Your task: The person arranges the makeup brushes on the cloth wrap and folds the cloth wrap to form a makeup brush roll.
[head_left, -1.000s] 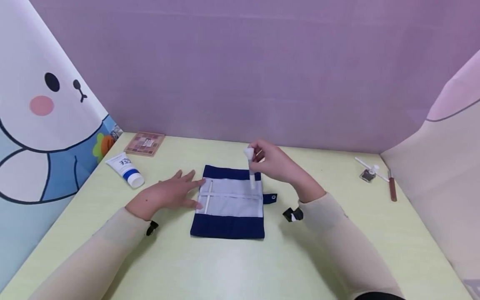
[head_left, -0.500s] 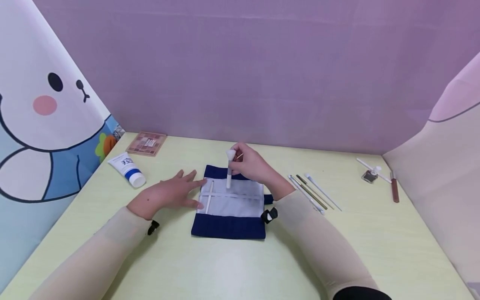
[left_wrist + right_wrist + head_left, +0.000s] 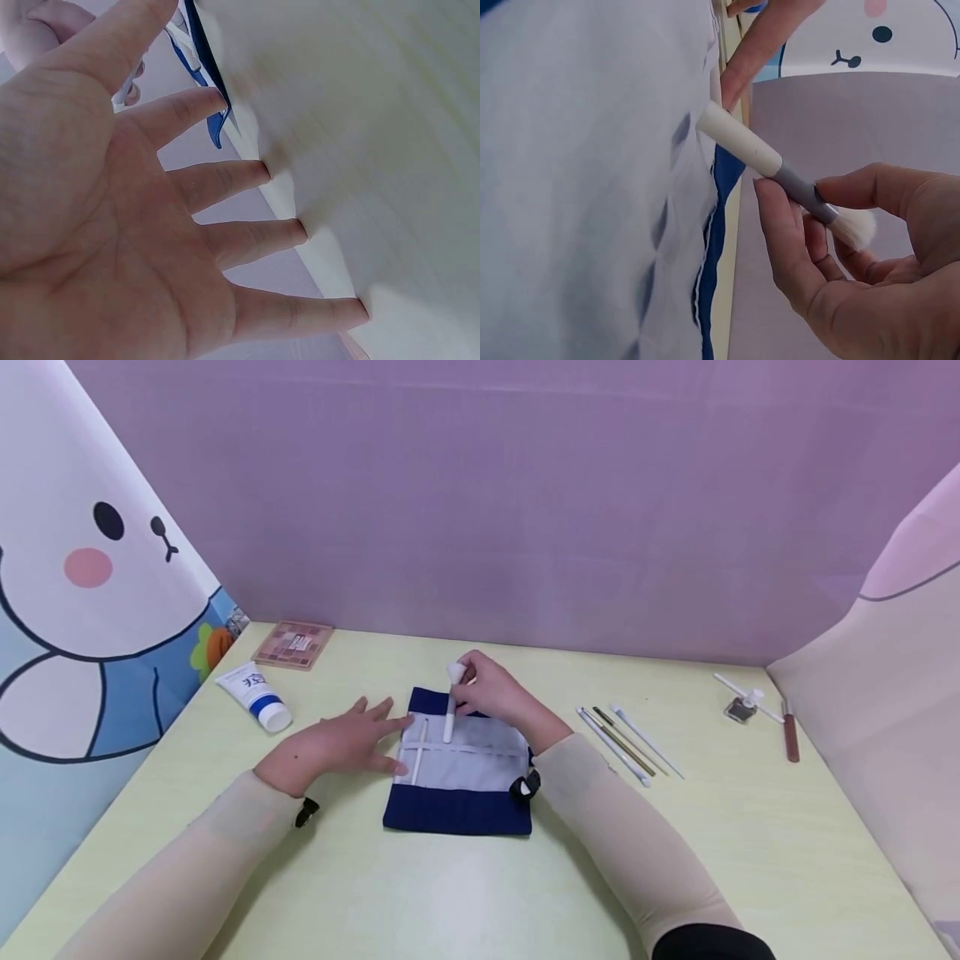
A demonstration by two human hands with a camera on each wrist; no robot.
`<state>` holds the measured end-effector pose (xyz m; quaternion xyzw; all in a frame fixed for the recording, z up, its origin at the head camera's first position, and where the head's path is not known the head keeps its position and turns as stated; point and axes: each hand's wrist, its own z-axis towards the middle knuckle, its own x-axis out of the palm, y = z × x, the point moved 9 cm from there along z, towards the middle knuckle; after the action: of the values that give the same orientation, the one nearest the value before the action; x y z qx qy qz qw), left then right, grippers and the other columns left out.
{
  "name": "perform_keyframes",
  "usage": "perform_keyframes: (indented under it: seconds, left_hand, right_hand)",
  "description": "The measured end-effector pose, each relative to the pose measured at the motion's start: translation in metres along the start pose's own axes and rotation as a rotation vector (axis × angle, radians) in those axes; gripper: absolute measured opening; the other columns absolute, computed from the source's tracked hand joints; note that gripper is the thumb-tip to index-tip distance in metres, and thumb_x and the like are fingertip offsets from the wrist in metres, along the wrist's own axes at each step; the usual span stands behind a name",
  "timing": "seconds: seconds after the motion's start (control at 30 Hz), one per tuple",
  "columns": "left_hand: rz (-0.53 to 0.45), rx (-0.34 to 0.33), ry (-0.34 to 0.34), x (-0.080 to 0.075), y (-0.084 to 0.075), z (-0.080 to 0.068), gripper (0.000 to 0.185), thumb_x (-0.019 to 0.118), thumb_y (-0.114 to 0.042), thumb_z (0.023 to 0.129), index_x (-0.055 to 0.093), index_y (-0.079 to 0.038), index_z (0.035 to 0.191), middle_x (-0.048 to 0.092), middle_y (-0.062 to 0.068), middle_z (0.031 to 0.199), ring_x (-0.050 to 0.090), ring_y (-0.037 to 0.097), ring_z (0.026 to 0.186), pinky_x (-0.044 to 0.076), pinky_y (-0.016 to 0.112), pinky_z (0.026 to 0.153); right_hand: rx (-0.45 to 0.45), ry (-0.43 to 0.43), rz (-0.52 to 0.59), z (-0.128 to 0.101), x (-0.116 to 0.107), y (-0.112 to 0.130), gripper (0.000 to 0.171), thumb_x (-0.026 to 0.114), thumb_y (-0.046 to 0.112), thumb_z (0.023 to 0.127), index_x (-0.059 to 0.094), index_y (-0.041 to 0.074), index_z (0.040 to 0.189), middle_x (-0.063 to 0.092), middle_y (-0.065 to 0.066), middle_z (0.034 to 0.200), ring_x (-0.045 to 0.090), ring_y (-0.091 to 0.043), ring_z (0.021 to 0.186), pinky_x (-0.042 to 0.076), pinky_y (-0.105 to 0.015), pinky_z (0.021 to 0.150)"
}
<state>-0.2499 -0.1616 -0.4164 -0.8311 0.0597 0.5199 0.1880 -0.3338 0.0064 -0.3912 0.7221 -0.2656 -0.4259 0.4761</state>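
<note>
A navy and pale grey fabric brush roll (image 3: 480,768) lies unfolded on the table, with an elastic band across its middle. One thin white brush (image 3: 420,752) is tucked under that band near the left edge. My right hand (image 3: 491,689) pinches a white makeup brush (image 3: 742,141) by its grey collar, bristles up and handle end pointing down close over the roll's grey lining. My left hand (image 3: 337,743) is spread flat, thumb and index fingertip on the roll's left edge; in the left wrist view its other fingertips touch the table (image 3: 390,187).
Right of the roll lie several slim brushes (image 3: 622,743). Farther right are a small dark square bottle (image 3: 741,708), a white stick and a brown-handled tool (image 3: 791,735). A white and blue tube (image 3: 255,697) and a pink palette (image 3: 293,645) lie back left.
My right hand has carried the brush leftward across the roll and lowered it toward the elastic band, uncovering the slim brushes on the right. The left hand stays in place.
</note>
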Motion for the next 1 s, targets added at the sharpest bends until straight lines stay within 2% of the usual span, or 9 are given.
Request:
perform_keyframes:
  seconds: [0.23, 0.43, 0.63, 0.83, 1.0]
  left_hand:
    - [0.001, -0.006, 0.004, 0.001, 0.000, 0.001, 0.091, 0.069, -0.065, 0.095, 0.034, -0.025, 0.169, 0.014, 0.027, 0.178, 0.011, 0.067, 0.159, 0.030, 0.095, 0.103]
    - [0.004, -0.003, -0.001, 0.000, 0.001, 0.002, 0.091, 0.068, -0.065, 0.096, 0.033, -0.025, 0.169, 0.015, 0.027, 0.178, 0.011, 0.067, 0.159, 0.031, 0.095, 0.103]
    - [0.006, 0.005, -0.006, -0.001, 0.000, 0.001, 0.091, 0.069, -0.065, 0.096, 0.034, -0.025, 0.169, 0.015, 0.028, 0.178, 0.012, 0.068, 0.158, 0.031, 0.096, 0.102]
    - [0.003, -0.001, -0.002, -0.002, -0.001, 0.000, 0.091, 0.069, -0.065, 0.096, 0.033, -0.025, 0.169, 0.014, 0.028, 0.178, 0.011, 0.068, 0.158, 0.031, 0.096, 0.102]
    - [0.001, 0.000, -0.001, -0.002, -0.001, 0.000, 0.091, 0.069, -0.065, 0.096, 0.033, -0.025, 0.169, 0.014, 0.028, 0.178, 0.011, 0.068, 0.158, 0.031, 0.096, 0.102]
  right_hand:
    - [0.052, 0.030, -0.029, 0.000, 0.002, -0.010, 0.038, 0.066, 0.006, 0.099, 0.050, 0.002, 0.133, 0.063, -0.017, 0.114, 0.076, -0.026, 0.088, 0.069, -0.043, 0.085]
    - [0.085, 0.053, -0.165, 0.001, 0.003, -0.013, 0.034, 0.071, 0.013, 0.099, 0.054, 0.005, 0.127, 0.070, -0.012, 0.104, 0.071, -0.023, 0.081, 0.068, -0.037, 0.075]
    - [0.090, 0.090, -0.225, -0.001, 0.008, -0.011, 0.029, 0.070, 0.015, 0.099, 0.057, 0.006, 0.123, 0.071, -0.010, 0.101, 0.068, -0.018, 0.075, 0.065, -0.032, 0.072]
    - [0.108, 0.133, -0.377, -0.002, 0.013, -0.015, 0.029, 0.073, 0.025, 0.099, 0.060, 0.010, 0.121, 0.070, -0.006, 0.093, 0.066, -0.016, 0.069, 0.056, -0.028, 0.068]
    - [0.092, 0.144, -0.488, -0.005, 0.016, -0.015, 0.027, 0.075, 0.029, 0.098, 0.063, 0.012, 0.116, 0.069, -0.003, 0.095, 0.062, -0.015, 0.077, 0.051, -0.028, 0.070]
